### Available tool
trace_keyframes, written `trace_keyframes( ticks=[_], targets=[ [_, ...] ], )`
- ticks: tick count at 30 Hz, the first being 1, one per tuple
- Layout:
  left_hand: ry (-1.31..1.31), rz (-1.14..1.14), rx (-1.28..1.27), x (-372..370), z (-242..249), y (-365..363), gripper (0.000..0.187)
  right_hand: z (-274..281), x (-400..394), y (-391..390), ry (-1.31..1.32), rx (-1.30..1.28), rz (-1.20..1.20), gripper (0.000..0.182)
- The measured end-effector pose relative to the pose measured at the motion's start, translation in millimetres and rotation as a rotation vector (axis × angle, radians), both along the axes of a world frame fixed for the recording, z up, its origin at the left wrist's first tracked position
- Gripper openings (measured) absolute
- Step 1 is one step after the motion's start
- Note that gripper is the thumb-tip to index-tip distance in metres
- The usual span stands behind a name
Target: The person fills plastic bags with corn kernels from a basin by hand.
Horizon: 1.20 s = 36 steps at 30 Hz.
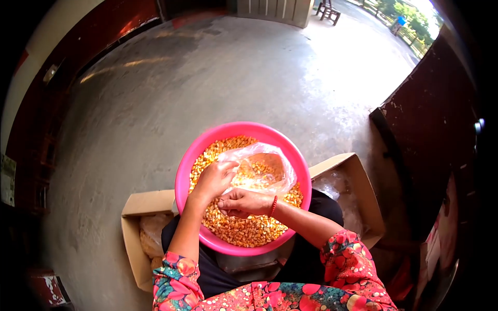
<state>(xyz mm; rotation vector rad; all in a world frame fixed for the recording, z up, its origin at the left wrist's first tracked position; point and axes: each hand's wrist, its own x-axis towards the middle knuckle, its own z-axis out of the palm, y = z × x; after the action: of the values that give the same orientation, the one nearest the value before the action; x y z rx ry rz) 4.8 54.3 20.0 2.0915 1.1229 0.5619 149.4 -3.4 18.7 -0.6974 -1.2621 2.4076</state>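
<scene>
A pink basin (185, 179) full of yellow-orange corn kernels (244, 230) rests between my knees. On the kernels lies a clear plastic bag (282, 171), its mouth spread wide, with corn inside. My left hand (212, 180) is at the bag's left edge, fingers bent and closed on the plastic. Just below it, my right hand (246, 202), with a red bead bracelet (273, 206) at the wrist, is closed with the thumb against curled fingers. What lies within those right fingers is hidden; they are near the bag's lower left edge, above the kernels.
A cardboard box (132, 243) with filled plastic bags stands at my left leg. At my right, another cardboard box (371, 212) holds clear plastic. Grey concrete floor (155, 103) stretches ahead to a bright doorway, with a small wooden chair (328, 11) outside. A dark red door (425, 103) stands right.
</scene>
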Motion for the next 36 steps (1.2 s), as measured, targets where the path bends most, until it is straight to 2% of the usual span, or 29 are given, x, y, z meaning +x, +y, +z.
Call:
trace_keyframes(
  ticks=[2,4,5,8,10,12,14,15,20,23,25,29,33,34,36],
  targets=[
    [-0.008,0.000,0.004,-1,1,2,0.030,8,11,12,-0.028,-0.001,-0.044,0.031],
    [-0.041,0.074,-0.214,-2,2,1,0.029,13,23,22,-0.026,0.002,-0.206,0.029],
    [0.025,0.051,-0.097,-1,-1,0,0.029,12,32,29,0.003,-0.016,-0.239,0.028],
    [0.101,0.046,-0.103,3,11,-4,0.028,9,44,42,-0.031,-0.022,-0.545,0.027],
    [0.045,0.015,-0.028,2,1,-4,0.027,9,48,45,-0.093,0.012,-0.659,0.026],
    [0.045,0.014,-0.025,4,-1,-3,0.028,0,51,50,-0.201,0.093,-0.698,0.028],
    [0.043,0.008,-0.033,4,0,-4,0.028,-19,45,53,-0.399,0.486,-0.782,0.030],
    [0.035,0.020,-0.009,3,-2,-4,0.028,-40,41,59,-0.444,0.596,-0.818,0.029],
    [0.037,0.041,0.011,2,-2,-3,0.029,-39,34,52,-0.691,1.188,-0.863,0.010],
    [-0.002,0.025,0.014,2,2,-3,0.028,-43,37,52,-0.739,1.264,-0.832,0.005],
    [-0.016,0.017,0.013,3,5,-4,0.028,-41,39,48,-0.867,1.485,-0.812,0.004],
    [0.036,0.044,0.003,0,0,-1,0.028,-29,34,45,-0.809,1.392,-0.732,0.004],
    [0.058,0.071,0.023,-4,1,0,0.027,-1,19,23,-0.471,1.387,-0.699,0.013],
    [0.041,0.090,-0.009,-4,3,0,0.026,-8,16,19,-0.485,1.397,-0.524,0.016],
    [0.071,0.106,-0.028,-6,3,1,0.025,-18,2,6,-0.469,1.456,-0.407,0.018]
  ],
)
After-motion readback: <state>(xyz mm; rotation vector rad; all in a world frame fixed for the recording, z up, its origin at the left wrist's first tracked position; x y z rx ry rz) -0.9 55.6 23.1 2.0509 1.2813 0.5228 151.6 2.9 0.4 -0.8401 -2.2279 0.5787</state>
